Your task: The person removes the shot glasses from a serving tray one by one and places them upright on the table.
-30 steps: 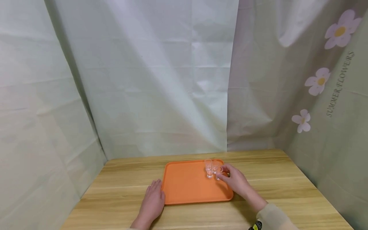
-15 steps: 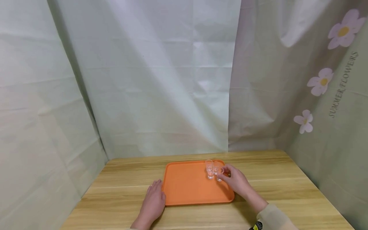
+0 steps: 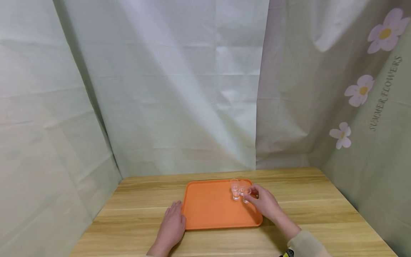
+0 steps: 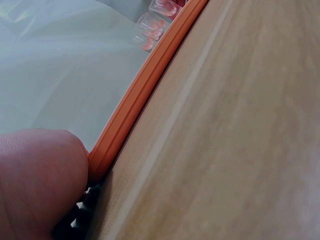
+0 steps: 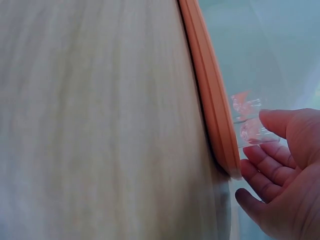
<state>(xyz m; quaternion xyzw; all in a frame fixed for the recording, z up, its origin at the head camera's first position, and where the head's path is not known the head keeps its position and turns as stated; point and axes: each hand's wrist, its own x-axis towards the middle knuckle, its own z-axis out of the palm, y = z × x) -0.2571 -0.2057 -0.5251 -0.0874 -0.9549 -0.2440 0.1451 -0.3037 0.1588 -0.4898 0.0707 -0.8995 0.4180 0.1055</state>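
The right hand [image 3: 264, 203] pinches a small clear glass [image 3: 246, 192] between thumb and fingers at its fingertips; three other glasses [image 3: 236, 195] stand just left of and beyond it on the orange tray [image 3: 208, 207]. The left hand [image 3: 172, 223] lies with fingers outstretched against the tray's near side. A light, level pinch should serve best, clear of the close neighbours, with the left hand steadying the tray against sliding on the counter [image 3: 141, 200].
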